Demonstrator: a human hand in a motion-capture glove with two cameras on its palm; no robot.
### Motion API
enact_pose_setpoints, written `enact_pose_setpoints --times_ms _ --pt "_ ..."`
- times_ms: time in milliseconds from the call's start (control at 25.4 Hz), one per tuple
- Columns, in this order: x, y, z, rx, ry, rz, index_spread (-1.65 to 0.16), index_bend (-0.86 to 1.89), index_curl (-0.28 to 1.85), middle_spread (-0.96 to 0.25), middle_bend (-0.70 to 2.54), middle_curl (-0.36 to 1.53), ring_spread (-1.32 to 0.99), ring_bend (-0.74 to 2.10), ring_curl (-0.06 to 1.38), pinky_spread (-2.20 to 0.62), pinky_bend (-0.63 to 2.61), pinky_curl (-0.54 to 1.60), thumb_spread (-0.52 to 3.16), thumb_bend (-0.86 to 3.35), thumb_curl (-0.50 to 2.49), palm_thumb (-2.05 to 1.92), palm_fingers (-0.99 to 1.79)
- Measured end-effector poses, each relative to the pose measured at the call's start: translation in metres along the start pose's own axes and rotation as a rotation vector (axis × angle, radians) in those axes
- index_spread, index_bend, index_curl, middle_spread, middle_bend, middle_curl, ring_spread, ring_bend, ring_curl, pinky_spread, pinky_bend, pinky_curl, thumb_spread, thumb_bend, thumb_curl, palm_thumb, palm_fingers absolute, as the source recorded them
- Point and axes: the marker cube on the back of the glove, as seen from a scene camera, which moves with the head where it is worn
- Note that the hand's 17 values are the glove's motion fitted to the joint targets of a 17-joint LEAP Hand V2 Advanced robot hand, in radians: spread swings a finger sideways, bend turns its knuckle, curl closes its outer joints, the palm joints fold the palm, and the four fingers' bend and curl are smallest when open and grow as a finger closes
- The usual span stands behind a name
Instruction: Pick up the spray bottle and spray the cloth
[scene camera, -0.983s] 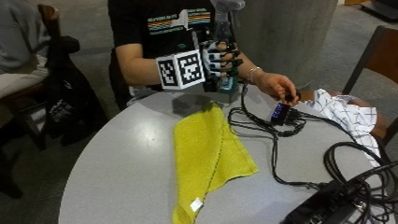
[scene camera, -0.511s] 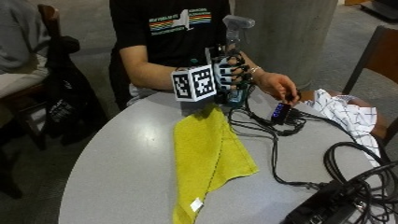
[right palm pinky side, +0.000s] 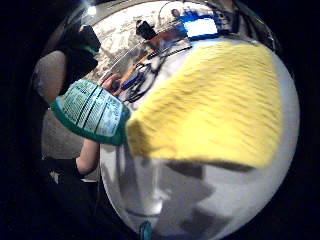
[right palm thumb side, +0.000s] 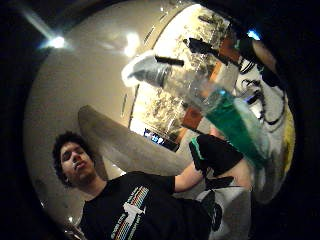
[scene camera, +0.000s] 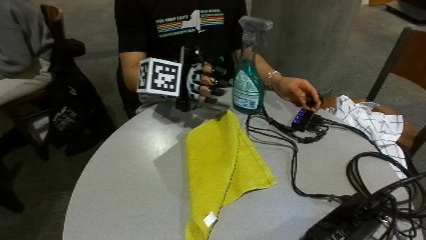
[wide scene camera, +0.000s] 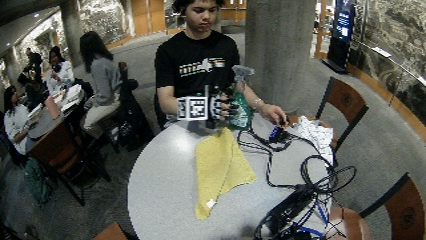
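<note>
**Gloved hand beside bottle, cloth below**

Right hand (scene camera: 200, 85) has fingers curled, and we can't confirm they're closed on the spray bottle (scene camera: 248, 85); outside view shows a gap between the two. Near to far from the camera: yellow cloth (scene camera: 223, 170) lies flat on the table (scene camera: 126, 190), long axis running away from the camera toward the person. Bottle is upright just past its far end, hand alongside. We judge the nozzle needs aiming down at the cloth.
</note>
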Motion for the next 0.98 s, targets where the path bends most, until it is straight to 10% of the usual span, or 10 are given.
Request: enact_pose_setpoints --times_ms 393,983 --pt "0.047 0.049 -0.102 -0.02 0.535 0.239 -0.32 0.19 0.32 -0.03 0.25 0.45 -0.04 0.15 0.36 0.16 0.34 0.33 1.05 -0.01 0.43 0.77 0.52" --pt "0.089 0.068 -0.15 -0.06 0.619 0.387 -0.37 0.17 0.32 -0.02 0.22 0.42 -0.01 0.16 0.29 0.19 0.36 0.31 1.11 -0.01 0.45 0.86 0.42"
